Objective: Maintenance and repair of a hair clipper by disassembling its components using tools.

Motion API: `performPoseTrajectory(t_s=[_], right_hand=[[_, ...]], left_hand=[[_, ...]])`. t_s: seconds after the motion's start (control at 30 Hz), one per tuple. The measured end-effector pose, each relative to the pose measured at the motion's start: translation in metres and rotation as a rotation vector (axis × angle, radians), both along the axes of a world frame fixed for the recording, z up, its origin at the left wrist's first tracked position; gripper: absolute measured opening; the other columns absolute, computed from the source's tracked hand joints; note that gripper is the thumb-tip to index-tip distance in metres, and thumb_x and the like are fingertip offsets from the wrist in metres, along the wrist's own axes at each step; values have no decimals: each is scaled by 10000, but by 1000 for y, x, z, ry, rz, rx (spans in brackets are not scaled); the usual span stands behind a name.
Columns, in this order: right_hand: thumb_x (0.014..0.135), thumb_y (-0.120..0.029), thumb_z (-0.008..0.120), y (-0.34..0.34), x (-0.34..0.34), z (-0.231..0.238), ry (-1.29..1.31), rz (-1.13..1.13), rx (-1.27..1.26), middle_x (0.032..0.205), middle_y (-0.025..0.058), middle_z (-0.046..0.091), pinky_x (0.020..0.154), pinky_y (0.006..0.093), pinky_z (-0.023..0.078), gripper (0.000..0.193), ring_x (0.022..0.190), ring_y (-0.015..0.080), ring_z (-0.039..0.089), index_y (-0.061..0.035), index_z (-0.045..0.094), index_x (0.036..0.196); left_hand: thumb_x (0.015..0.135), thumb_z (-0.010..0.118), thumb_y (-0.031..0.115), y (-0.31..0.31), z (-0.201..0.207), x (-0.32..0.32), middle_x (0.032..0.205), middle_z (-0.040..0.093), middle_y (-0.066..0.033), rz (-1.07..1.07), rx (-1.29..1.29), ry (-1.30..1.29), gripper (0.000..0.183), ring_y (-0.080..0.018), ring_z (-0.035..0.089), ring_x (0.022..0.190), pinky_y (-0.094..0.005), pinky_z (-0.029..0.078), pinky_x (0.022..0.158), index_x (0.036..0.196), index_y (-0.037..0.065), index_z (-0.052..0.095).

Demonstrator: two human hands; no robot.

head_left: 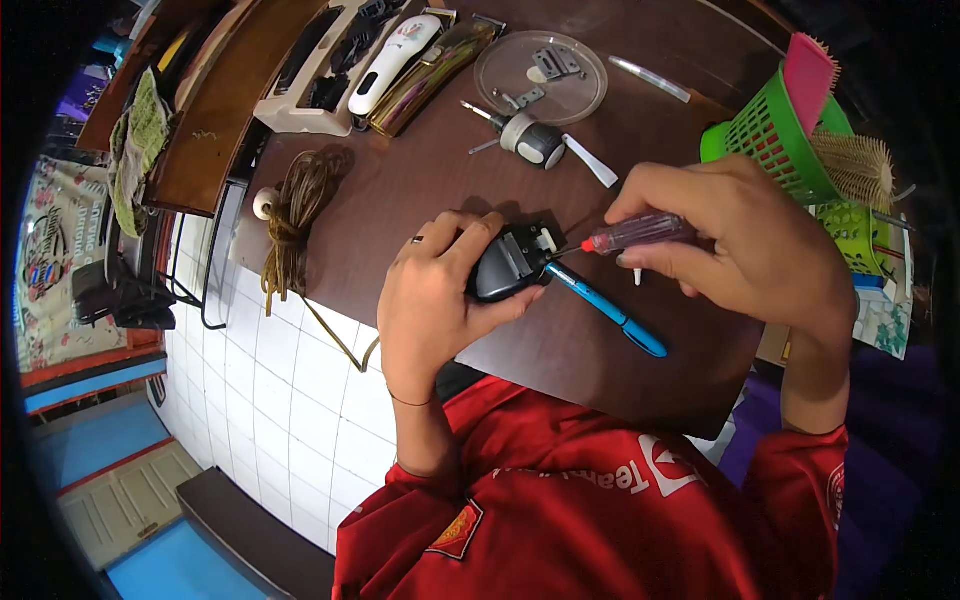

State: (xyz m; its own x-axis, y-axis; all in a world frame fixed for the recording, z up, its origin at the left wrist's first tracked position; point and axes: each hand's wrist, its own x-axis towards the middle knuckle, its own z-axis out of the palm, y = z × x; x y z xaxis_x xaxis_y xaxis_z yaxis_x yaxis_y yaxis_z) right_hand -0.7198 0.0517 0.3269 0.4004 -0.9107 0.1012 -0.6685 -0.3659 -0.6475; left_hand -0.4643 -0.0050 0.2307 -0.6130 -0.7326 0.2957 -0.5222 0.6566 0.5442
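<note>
Brown tabletop (400, 190): we have a round clear dish (582, 100) holding metal blades (558, 64), a stubby screwdriver (535, 142) and a bundled cord (290, 215), all apart from the clipper.
Green basket (760, 135): just beyond our right hand (750, 245).
Blue pen (612, 313): slants beneath the driver shaft, nearest obstacle, one end just beside the clipper.
Black hair clipper (497, 276): above the table's near part, opened end toward upper right.
Purple-handled screwdriver (655, 231): long axis nearly level, tip left at the clipper; contact unclear.
Left hand (425, 285): curled round the clipper.
Right hand: gripping the purple handle.
</note>
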Motion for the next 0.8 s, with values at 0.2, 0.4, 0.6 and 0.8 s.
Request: performPoseTrajectory(t_s=[0.2, 0.4, 0.6, 0.8], right_hand=[[880, -106, 696, 0, -1, 1, -34, -36, 125, 722, 79, 665, 500, 295, 450, 134, 536, 178, 622, -32, 690, 992], [870, -162, 698, -5, -12, -6, 281, 158, -206, 707, 86, 583, 575, 395, 440, 171, 622, 280, 600, -72, 716, 1014], [868, -141, 695, -6, -11, -8, 269, 223, -146, 692, 74, 595, 528, 382, 437, 164, 596, 275, 604, -50, 718, 1002], [894, -108, 682, -9, 5, 2, 164, 10, 225, 689, 114, 654, 549, 326, 465, 128, 598, 220, 641, -11, 725, 965]], left_hand=[[630, 857, 344, -1, 2, -2, 976, 660, -74, -5, 18, -2, 545, -310, 647, 897, -419, 532, 785, 1082, 81, 704], [632, 845, 310, -7, 4, 0, 977, 665, -91, -54, 20, -37, 544, -320, 643, 883, -418, 532, 785, 1092, 59, 699], [637, 840, 305, -8, 0, 1, 955, 675, -99, -177, 16, -4, 545, -311, 631, 869, -390, 516, 778, 1081, 26, 692], [660, 828, 280, 1, 4, 1, 928, 653, -80, -106, -32, -33, 534, -276, 600, 886, -372, 489, 785, 1103, 21, 678]])
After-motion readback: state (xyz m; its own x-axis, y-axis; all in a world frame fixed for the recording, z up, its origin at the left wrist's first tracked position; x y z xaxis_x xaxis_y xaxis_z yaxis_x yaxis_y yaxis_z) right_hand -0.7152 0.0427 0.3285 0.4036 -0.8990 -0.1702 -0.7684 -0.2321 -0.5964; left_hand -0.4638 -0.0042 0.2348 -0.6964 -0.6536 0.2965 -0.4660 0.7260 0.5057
